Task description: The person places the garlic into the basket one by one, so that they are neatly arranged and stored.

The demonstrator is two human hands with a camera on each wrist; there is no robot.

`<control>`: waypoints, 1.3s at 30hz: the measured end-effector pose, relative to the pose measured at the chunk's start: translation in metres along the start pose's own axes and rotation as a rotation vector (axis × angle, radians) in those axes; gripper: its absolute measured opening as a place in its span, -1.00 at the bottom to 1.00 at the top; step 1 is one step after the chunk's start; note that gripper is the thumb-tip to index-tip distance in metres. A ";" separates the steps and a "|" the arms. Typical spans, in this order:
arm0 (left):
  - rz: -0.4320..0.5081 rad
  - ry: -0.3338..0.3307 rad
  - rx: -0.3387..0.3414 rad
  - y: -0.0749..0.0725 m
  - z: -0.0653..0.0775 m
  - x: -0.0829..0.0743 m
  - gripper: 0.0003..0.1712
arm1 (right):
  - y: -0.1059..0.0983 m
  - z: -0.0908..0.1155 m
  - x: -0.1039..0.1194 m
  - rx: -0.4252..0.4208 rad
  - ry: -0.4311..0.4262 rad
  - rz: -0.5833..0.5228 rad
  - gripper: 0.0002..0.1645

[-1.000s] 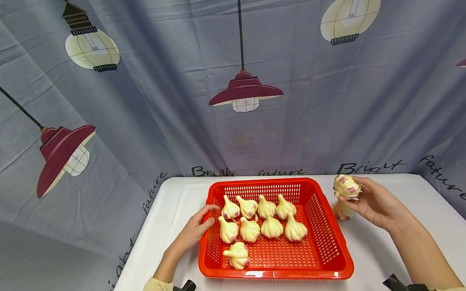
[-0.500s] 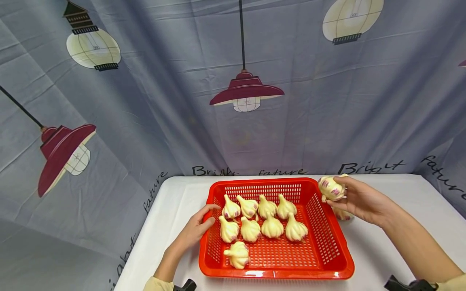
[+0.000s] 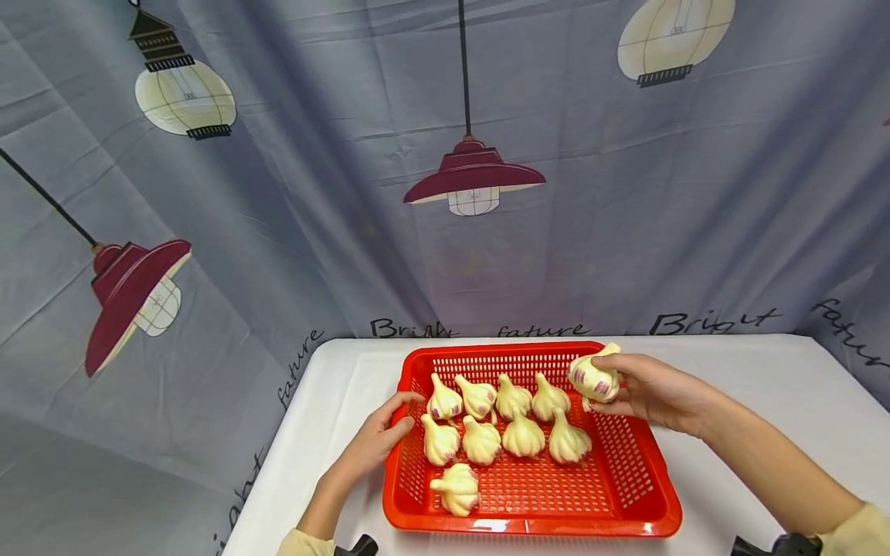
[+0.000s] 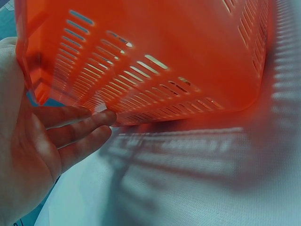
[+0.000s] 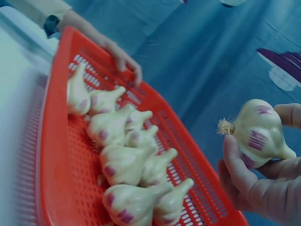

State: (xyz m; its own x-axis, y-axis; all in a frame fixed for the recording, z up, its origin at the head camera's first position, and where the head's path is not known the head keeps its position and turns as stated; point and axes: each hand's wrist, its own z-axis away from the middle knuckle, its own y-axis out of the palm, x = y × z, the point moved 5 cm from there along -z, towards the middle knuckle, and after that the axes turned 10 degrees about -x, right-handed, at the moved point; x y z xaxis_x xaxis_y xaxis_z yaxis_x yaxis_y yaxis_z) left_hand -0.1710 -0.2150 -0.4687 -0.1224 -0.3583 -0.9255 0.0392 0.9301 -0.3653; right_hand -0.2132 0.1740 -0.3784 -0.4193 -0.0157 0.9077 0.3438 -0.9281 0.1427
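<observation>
A red plastic basket [image 3: 531, 525] with slotted walls stands on the white table. Inside it lie several garlic bulbs [image 3: 523, 438] in two rows, with a single garlic bulb [image 3: 459, 490] at the front left. My left hand [image 3: 375, 442] holds the basket's left rim; the left wrist view has its other fingers [image 4: 80, 136] along the outer wall. Over the basket's far right corner, my right hand [image 3: 670, 394] grips another garlic bulb [image 3: 593, 380] between thumb and fingers. Purple marks and a tuft of roots show on that bulb [image 5: 257, 134] in the right wrist view.
White table surface [image 3: 737, 363] extends to the right of the basket and along its left side [image 3: 334, 378]. A grey-blue curtain [image 3: 334, 255] printed with lamps hangs right behind the table's far edge.
My right hand has carried its garlic bulb leftward from beside the basket to above its far right corner. A bulb seen earlier on the table there is now hidden. My left hand stays put.
</observation>
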 end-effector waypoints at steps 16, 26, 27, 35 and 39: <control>0.008 -0.026 0.000 -0.001 0.000 -0.007 -0.59 | 0.041 -0.014 -0.008 0.080 -0.017 0.198 -0.54; -0.011 -0.007 -0.001 0.000 -0.001 -0.001 -0.60 | 0.062 -0.018 -0.016 0.089 0.005 0.281 -0.60; -0.009 -0.006 0.001 0.000 -0.001 -0.001 -0.61 | 0.064 -0.018 -0.016 0.095 0.008 0.294 -0.56; -0.010 -0.001 0.002 0.000 -0.001 0.000 -0.60 | 0.081 -0.021 -0.023 0.142 -0.002 0.415 -0.66; 0.003 -0.010 0.000 0.000 0.000 0.000 -0.59 | 0.089 -0.021 -0.028 0.183 -0.014 0.460 -0.68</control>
State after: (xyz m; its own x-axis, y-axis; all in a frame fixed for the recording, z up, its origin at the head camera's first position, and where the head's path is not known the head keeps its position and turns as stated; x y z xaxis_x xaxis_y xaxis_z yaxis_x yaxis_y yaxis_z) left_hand -0.1709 -0.2147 -0.4685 -0.1126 -0.3563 -0.9276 0.0396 0.9312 -0.3625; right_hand -0.1886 0.0838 -0.3991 -0.1782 -0.4022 0.8980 0.6328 -0.7457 -0.2084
